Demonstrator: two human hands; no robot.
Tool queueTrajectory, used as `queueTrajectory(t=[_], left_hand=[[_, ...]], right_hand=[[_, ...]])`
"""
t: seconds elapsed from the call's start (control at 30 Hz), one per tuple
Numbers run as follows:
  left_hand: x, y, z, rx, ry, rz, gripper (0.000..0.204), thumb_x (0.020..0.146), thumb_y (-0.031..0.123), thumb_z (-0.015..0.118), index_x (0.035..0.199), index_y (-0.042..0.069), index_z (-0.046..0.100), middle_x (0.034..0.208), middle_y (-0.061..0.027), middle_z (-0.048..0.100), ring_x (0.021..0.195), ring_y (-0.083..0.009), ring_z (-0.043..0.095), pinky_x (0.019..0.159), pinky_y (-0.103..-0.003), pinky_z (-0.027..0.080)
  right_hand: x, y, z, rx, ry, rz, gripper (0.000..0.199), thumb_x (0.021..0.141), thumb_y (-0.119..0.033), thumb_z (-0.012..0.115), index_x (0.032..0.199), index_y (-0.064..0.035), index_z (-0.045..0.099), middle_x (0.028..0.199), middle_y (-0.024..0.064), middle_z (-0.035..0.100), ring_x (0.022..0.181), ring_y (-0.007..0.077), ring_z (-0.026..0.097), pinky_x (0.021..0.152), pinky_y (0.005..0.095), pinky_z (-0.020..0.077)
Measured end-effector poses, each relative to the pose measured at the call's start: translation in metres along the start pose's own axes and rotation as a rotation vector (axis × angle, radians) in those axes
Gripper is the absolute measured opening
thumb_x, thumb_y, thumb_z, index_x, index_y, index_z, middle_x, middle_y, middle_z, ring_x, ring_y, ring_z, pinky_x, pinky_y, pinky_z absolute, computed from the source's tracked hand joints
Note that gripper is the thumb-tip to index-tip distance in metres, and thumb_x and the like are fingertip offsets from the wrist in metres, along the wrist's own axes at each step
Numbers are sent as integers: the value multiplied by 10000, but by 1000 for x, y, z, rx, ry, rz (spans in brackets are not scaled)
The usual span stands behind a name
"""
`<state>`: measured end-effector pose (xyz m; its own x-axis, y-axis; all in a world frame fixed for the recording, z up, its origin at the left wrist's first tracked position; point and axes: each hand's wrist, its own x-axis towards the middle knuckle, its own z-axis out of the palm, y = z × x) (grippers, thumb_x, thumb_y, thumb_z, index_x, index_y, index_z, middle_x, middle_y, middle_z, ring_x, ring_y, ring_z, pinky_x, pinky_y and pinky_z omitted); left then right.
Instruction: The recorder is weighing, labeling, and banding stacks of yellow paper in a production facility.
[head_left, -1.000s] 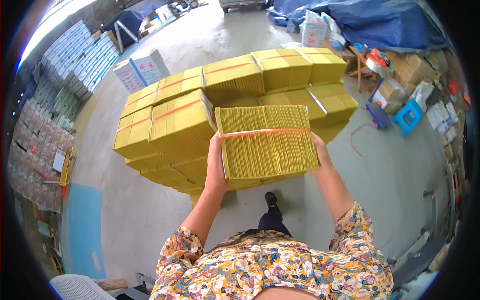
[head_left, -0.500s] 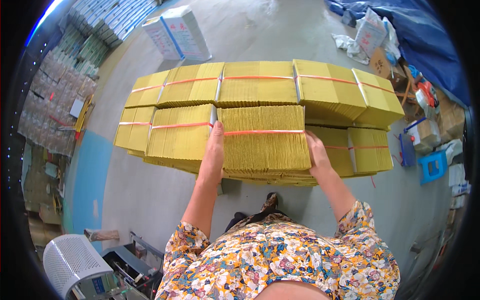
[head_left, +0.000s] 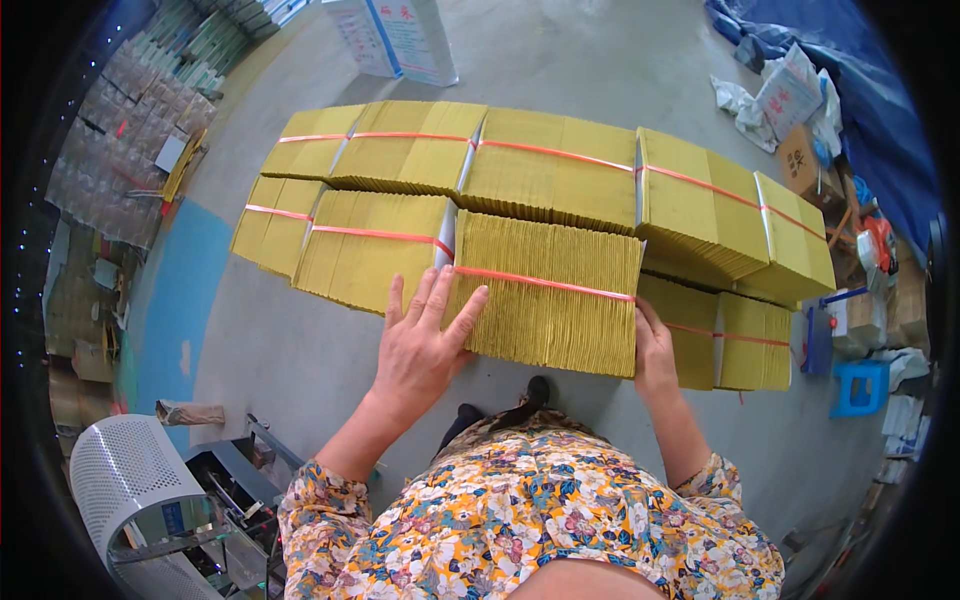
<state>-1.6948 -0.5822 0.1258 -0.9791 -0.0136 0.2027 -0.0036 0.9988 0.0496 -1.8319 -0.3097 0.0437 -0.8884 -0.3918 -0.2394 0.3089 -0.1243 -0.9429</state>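
Note:
A strapped bundle of yellow, ridged-edged sheets (head_left: 545, 325) juts toward me from the near row of a stack. Around it runs a red-and-white strap. My left hand (head_left: 415, 350) is spread at the bundle's left end, thumb over its near face and fingertips by the seam with the neighbouring bundle (head_left: 375, 255). On the other end, my right hand (head_left: 655, 350) has its fingers curled against the side, and its thumb is hidden. Behind lies a far row of similar yellow bundles (head_left: 560, 185). Another yellow bundle (head_left: 755, 340) sits right of my right hand.
A perforated metal machine cover (head_left: 130, 465) stands at the lower left. Beyond the stack are white printed packages (head_left: 415, 40). At the right are a blue stool (head_left: 862, 388), cartons (head_left: 805, 165) and a blue tarp (head_left: 850, 75). Wrapped piles (head_left: 125, 165) line the left side.
My left hand has turned and spread its fingers, dropping from the side of the bundle toward its near corner. The bundle sits tilted and closer to me; my right hand stays at its right end.

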Motion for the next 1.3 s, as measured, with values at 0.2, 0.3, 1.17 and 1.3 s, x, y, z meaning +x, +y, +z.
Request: queueTrajectory(t=[0.2, 0.3, 1.17, 1.3], left_hand=[[7, -4, -3, -18, 27, 32, 846, 579, 222, 854, 1366, 201, 544, 1450, -191, 440, 1342, -325, 431, 1146, -595, 204], [5, -3, -1, -7, 30, -11, 818, 603, 198, 839, 1366, 195, 545, 1463, -180, 428, 1351, -335, 414, 1145, -598, 201], [-45, 15, 45, -211, 384, -118, 694, 734, 73, 737, 1386, 107, 503, 1502, -205, 356, 1388, -364, 360, 1132, -546, 268], [-113, 42, 68, -670, 464, -269, 598, 770, -4, 702, 1339, 30, 519, 1370, -196, 496, 1249, -365, 504, 1023, -421, 437]], right_hand=[[6, 1, 16, 138, 27, 21, 396, 1040, -212, 443, 1345, 34, 502, 1263, 95, 582, 1133, 149, 545, 988, 283, 425], [5, 3, 25, 146, 44, -9, 390, 1044, -212, 433, 1340, 30, 509, 1252, 93, 588, 1127, 147, 545, 990, 284, 423], [0, 33, 2, 46, 55, -86, 407, 1015, -207, 479, 1348, 26, 506, 1314, 113, 562, 1170, 200, 559, 1000, 302, 436], [-2, 20, -6, -1183, -22, -670, 381, 1004, -160, 470, 1326, 39, 512, 1296, 140, 563, 1195, 253, 549, 995, 344, 460]])
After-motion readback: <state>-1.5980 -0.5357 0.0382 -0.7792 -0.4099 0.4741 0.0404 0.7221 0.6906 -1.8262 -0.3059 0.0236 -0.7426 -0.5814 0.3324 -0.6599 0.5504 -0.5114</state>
